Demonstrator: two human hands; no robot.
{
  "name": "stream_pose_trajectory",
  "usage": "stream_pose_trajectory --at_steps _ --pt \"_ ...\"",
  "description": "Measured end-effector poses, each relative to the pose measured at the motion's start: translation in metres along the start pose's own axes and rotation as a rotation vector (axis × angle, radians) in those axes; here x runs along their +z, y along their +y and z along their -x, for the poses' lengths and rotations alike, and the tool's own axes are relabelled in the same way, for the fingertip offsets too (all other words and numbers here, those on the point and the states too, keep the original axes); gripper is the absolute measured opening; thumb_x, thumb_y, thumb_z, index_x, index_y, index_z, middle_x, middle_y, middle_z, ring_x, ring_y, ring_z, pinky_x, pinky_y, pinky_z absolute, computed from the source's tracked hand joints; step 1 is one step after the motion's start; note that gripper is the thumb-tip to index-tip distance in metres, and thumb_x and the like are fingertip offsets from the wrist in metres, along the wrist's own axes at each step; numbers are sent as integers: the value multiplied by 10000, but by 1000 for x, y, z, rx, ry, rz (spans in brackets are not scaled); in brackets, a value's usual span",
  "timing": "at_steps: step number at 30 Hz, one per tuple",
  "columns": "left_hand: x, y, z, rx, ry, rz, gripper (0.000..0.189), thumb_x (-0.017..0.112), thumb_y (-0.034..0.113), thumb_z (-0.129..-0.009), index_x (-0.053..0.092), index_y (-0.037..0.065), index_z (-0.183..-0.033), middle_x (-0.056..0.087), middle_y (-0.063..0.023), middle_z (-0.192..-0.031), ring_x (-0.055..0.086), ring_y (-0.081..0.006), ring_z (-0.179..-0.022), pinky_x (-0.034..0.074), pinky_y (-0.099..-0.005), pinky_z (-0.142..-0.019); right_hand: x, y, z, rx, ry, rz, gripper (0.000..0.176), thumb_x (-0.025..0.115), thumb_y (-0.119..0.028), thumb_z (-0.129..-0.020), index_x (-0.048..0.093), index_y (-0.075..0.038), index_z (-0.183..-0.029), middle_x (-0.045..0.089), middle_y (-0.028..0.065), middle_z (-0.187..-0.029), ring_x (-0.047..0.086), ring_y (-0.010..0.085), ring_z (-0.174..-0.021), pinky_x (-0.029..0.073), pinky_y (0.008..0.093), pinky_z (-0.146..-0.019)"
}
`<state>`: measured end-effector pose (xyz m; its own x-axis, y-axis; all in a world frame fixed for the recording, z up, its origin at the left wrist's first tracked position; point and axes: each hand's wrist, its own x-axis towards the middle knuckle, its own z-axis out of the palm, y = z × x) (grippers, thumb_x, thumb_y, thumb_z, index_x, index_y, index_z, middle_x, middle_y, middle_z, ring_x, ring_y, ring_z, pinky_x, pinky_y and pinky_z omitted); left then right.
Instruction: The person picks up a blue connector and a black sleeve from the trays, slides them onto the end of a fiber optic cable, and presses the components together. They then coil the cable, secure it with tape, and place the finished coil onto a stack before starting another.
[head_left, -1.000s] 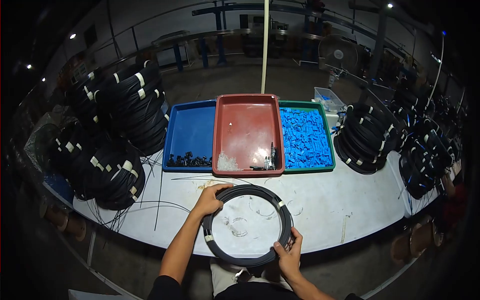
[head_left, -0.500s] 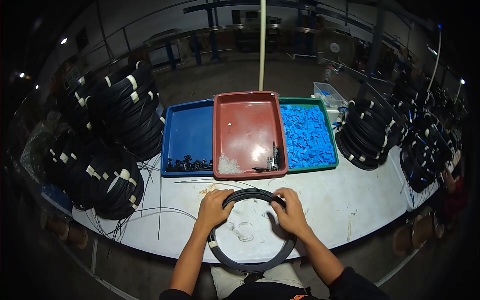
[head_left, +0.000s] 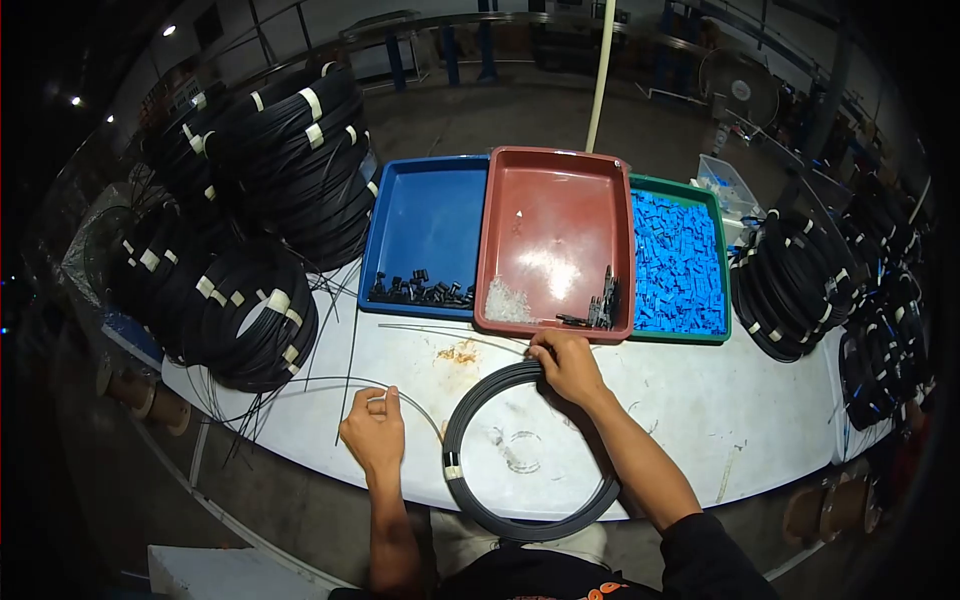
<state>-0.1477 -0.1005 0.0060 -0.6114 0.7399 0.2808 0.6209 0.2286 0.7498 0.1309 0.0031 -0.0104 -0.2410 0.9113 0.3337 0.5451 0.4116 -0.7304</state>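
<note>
The right forearm (head_left: 645, 462) hides part of the black coil (head_left: 473, 505) beneath it.

No readable text or labels anywhere.

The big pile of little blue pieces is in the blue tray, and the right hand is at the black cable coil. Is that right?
Not quite. The head view shows the pile of little blue pieces in the green tray. The right hand is at the black cable coil, as you said.
</note>
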Motion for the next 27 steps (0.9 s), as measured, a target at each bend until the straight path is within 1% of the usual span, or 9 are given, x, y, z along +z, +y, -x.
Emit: stream_pose_trajectory --at_steps 1,5,9,11,14,18,21,23,27 --pt "2 -3 -1 -88 -55 84 277 775 243 -868 706 -23 -898 743 -172 -742 729 -230 -624 545 -328 -633 -2 -3 0 5 0 0 107 650 -60 -901 668 35 -946 688 217 -895 667 388 -841 508 445 -765" --pt "19 -7 -3 -217 -132 184 356 817 249 -820 713 -70 -938 758 -177 -789 752 -240 -687 569 -303 -684 1 -1 1 14 130 -68 71 617 -30 -932 636 38 -930 678 207 -869 669 367 -805 513 416 -727" --pt "31 -9 -7 -201 -100 197 338 813 215 -809 722 -74 -959 759 -183 -798 750 -232 -680 571 -305 -690 -1 -3 0 32 210 -64 76 605 -36 -944 612 39 -930 669 201 -864 660 361 -790 509 412 -730" --pt "38 -10 -11 -146 -9 135 266 801 105 -800 719 -108 -936 748 -164 -742 717 -165 -635 554 -270 -619 0 -1 -1 44 248 -68 76 589 -38 -956 592 37 -944 662 195 -863 653 358 -782 506 402 -728" --pt "44 -11 -10 -169 -15 179 253 794 122 -806 736 -79 -948 762 -168 -795 744 -212 -671 572 -297 -682 0 1 -1 60 260 -86 89 570 -50 -974 582 35 -951 652 186 -851 645 332 -768 499 386 -718" --pt "47 -2 -3 -167 24 386 216 769 73 -821 742 -87 -962 762 -161 -791 739 -197 -672 570 -279 -668 -1 4 -2 86 300 -124 99 556 -57 -989 582 30 -951 641 175 -807 635 301 -726 493 375 -692" --pt "49 2 3 16 97 372 222 739 42 -845 738 -101 -1016 751 -174 -767 720 -175 -637 555 -276 -621 -1 4 -1 117 359 -171 105 544 -61 -1001 578 26 -953 627 156 -758 620 262 -685 489 366 -665" --pt "40 20 8 113 53 292 229 723 24 -859 739 -85 -1059 739 -187 -759 705 -187 -610 539 -298 -578 0 5 -2 112 413 -195 113 531 -70 -1020 570 15 -957 604 74 -722 559 141 -670 469 296 -646" --pt "41 37 13 378 35 204 191 719 1 -850 762 -38 -1032 727 -181 -769 704 -249 -613 526 -312 -554 -1 5 0 103 456 -222 109 521 -63 -1024 560 10 -952 587 58 -718 536 129 -661 455 284 -631"
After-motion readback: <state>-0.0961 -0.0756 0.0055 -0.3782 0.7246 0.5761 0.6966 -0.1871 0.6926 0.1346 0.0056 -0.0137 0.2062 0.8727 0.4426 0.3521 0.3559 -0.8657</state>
